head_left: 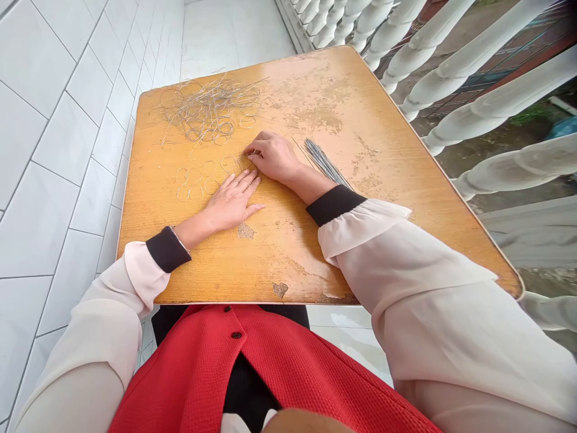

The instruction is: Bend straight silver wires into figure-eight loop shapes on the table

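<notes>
My left hand [232, 201] lies flat on the worn wooden table [315, 240], fingers stretched out and together, its tips beside a small group of thin wire rings [198, 180]. My right hand [273, 156] rests just beyond it with the fingers curled and pinched at the tabletop near one ring [229, 162]; what the fingertips hold is too small to make out. A bundle of straight thin wires [322, 161] lies right behind my right wrist.
A tangled pile of wire loops and straight wires [210, 108] sits at the table's far left. A white tiled wall [54, 150] runs along the left. A white balustrade [451, 66] stands close on the right, past the table edge.
</notes>
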Demonstrator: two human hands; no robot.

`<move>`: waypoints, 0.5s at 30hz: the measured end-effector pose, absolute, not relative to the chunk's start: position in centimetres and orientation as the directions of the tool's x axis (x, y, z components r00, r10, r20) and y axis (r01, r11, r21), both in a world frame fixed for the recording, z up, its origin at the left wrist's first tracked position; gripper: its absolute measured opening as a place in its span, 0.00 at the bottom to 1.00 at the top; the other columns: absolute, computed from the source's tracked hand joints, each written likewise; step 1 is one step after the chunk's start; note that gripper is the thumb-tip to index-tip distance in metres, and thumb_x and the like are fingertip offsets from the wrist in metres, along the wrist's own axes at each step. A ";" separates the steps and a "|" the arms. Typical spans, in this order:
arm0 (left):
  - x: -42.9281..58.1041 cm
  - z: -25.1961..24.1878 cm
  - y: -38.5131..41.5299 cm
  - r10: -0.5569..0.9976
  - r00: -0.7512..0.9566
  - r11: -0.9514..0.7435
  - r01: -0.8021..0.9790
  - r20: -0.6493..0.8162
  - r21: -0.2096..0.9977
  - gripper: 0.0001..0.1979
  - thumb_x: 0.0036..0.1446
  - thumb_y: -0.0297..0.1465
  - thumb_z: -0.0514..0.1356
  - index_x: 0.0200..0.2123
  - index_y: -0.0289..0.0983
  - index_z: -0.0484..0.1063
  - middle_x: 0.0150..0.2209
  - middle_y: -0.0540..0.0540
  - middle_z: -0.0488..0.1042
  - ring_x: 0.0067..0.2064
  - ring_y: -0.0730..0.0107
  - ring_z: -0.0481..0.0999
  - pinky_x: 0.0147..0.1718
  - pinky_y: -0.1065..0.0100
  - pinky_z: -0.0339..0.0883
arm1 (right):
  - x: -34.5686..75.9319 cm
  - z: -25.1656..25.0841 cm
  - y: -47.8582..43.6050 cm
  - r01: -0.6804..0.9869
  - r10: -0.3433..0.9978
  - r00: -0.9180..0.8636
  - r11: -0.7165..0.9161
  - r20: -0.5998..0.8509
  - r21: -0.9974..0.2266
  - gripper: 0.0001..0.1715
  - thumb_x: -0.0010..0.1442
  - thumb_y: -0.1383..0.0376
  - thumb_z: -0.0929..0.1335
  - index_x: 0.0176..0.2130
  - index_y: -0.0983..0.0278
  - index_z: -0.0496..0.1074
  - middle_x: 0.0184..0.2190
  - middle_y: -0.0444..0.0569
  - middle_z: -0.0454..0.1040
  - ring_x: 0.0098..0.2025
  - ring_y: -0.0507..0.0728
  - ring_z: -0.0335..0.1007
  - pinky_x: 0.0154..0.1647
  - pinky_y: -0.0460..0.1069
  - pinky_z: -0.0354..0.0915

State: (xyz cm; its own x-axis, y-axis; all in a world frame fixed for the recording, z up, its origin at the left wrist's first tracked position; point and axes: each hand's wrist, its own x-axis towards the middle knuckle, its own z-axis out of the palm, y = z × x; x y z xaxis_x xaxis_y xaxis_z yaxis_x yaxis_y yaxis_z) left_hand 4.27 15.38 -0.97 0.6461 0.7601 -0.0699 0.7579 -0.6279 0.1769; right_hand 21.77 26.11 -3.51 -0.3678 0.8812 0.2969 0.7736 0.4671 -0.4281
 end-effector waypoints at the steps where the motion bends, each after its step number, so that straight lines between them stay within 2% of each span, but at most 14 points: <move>1: 4.2 -1.1 15.3 0.753 0.656 -0.639 0.747 -0.048 0.182 0.36 0.71 0.43 0.52 0.73 0.26 0.53 0.75 0.29 0.51 0.78 0.52 0.48 0.76 0.48 0.41 | 21.7 -3.4 26.2 0.782 0.898 -0.341 0.436 0.279 -0.446 0.16 0.63 0.68 0.65 0.43 0.61 0.82 0.48 0.57 0.80 0.49 0.66 0.75 0.53 0.61 0.69; 4: 3.7 -1.0 15.6 0.723 0.688 -0.681 0.690 0.069 0.245 0.31 0.70 0.40 0.54 0.71 0.31 0.60 0.74 0.32 0.58 0.76 0.53 0.54 0.75 0.47 0.45 | 21.5 -3.1 26.4 0.780 0.929 -0.284 0.367 0.237 -0.506 0.14 0.61 0.68 0.66 0.38 0.61 0.81 0.46 0.56 0.81 0.46 0.66 0.76 0.52 0.61 0.69; 6: 3.0 -0.5 16.9 0.749 0.637 -0.655 0.675 0.180 0.340 0.24 0.70 0.37 0.54 0.66 0.36 0.67 0.70 0.36 0.66 0.72 0.56 0.64 0.72 0.51 0.54 | 21.5 -3.1 26.5 0.762 0.935 -0.268 0.354 0.233 -0.542 0.12 0.61 0.67 0.66 0.36 0.59 0.80 0.44 0.55 0.82 0.45 0.65 0.75 0.51 0.60 0.70; 8: 2.4 0.2 19.1 0.851 0.458 -0.525 0.715 0.258 0.461 0.18 0.70 0.33 0.53 0.58 0.38 0.73 0.60 0.39 0.77 0.62 0.61 0.75 0.63 0.58 0.66 | 21.5 -3.0 26.5 0.750 0.933 -0.261 0.357 0.246 -0.557 0.11 0.61 0.66 0.66 0.35 0.58 0.80 0.43 0.53 0.82 0.45 0.64 0.75 0.51 0.59 0.70; 10: 2.2 0.7 21.7 0.924 0.276 -0.379 0.754 0.265 0.537 0.11 0.67 0.30 0.56 0.48 0.38 0.77 0.50 0.42 0.82 0.53 0.63 0.79 0.56 0.61 0.70 | 21.5 -2.9 26.3 0.753 0.930 -0.262 0.363 0.256 -0.549 0.10 0.61 0.65 0.67 0.35 0.58 0.80 0.43 0.53 0.82 0.45 0.64 0.75 0.51 0.59 0.70; 12: 2.7 1.0 24.0 0.958 0.222 -0.286 0.807 0.184 0.517 0.02 0.61 0.29 0.64 0.36 0.38 0.78 0.42 0.42 0.82 0.48 0.60 0.80 0.53 0.60 0.71 | 21.3 -2.8 26.0 0.764 0.934 -0.257 0.353 0.246 -0.540 0.09 0.61 0.65 0.67 0.36 0.59 0.80 0.43 0.54 0.81 0.45 0.64 0.76 0.51 0.59 0.70; 15: 4.3 1.3 25.4 0.973 0.216 -0.231 0.879 0.083 0.416 0.06 0.56 0.26 0.67 0.28 0.36 0.74 0.34 0.40 0.80 0.46 0.55 0.79 0.51 0.57 0.71 | 21.2 -2.7 25.8 0.778 0.944 -0.244 0.327 0.221 -0.536 0.08 0.61 0.66 0.68 0.37 0.60 0.80 0.44 0.56 0.80 0.45 0.65 0.76 0.51 0.60 0.70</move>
